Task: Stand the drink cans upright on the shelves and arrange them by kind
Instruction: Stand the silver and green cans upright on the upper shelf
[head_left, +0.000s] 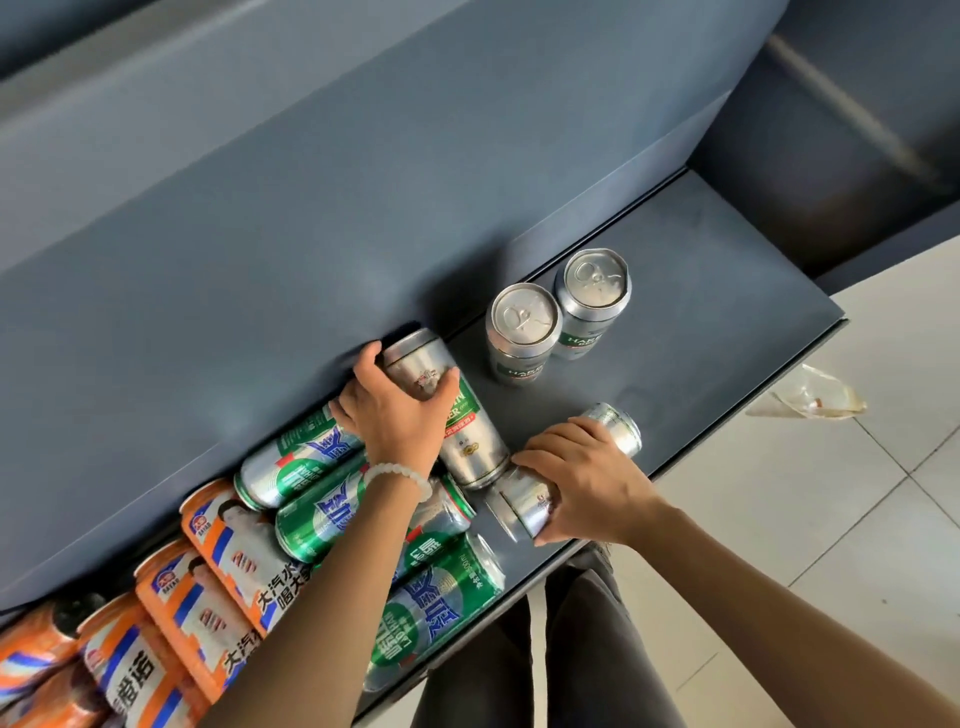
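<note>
On the dark grey shelf (701, 291), two silver Harbin cans (524, 332) stand upright side by side near the back right. My left hand (395, 415) grips a silver Harbin can (467, 436) that lies on its side. My right hand (587, 478) grips another silver can (524, 506) lying near the shelf's front edge. Green cans (306, 457) lie on their sides under and beside my left forearm. Orange-and-white cans (228, 545) lie in a row at the lower left.
The shelf's grey back panel (311, 208) rises close behind the cans. Bare shelf surface shows right of the upright pair. White floor tiles (831, 519) lie beyond the front edge, with a crumpled clear wrapper (810, 400) on them. My dark trousers (571, 649) show below.
</note>
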